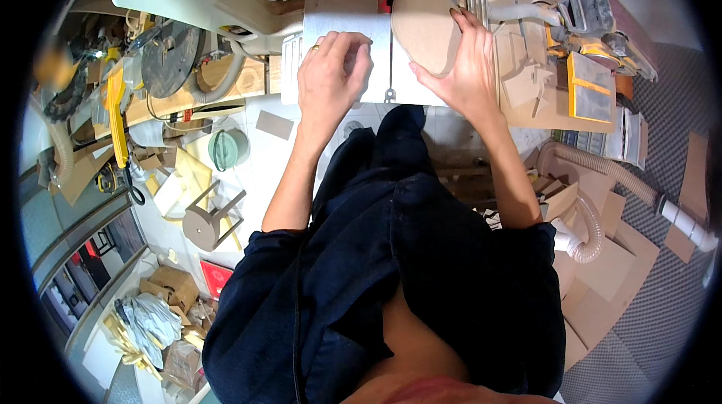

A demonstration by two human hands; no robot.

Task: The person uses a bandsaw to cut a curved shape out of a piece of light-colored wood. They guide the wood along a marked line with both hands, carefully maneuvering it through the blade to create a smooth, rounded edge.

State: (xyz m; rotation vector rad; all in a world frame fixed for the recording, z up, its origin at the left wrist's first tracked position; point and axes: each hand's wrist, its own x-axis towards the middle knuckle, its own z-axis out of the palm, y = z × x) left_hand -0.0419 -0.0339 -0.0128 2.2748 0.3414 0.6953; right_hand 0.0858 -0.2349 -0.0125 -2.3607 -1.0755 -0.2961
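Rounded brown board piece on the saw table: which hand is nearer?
Right. The right hand lies flat on the rounded brown board piece; the left hand rests curled on the grey metal table, apart from it.

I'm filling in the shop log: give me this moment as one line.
left hand: curled on metal saw table | right hand: flat on rounded brown board | blade slot between hands

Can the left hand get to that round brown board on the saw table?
Probably yes. The left hand rests curled on the grey saw table, and only bare table lies between it and the round brown board. The right hand already presses on the board's near edge.
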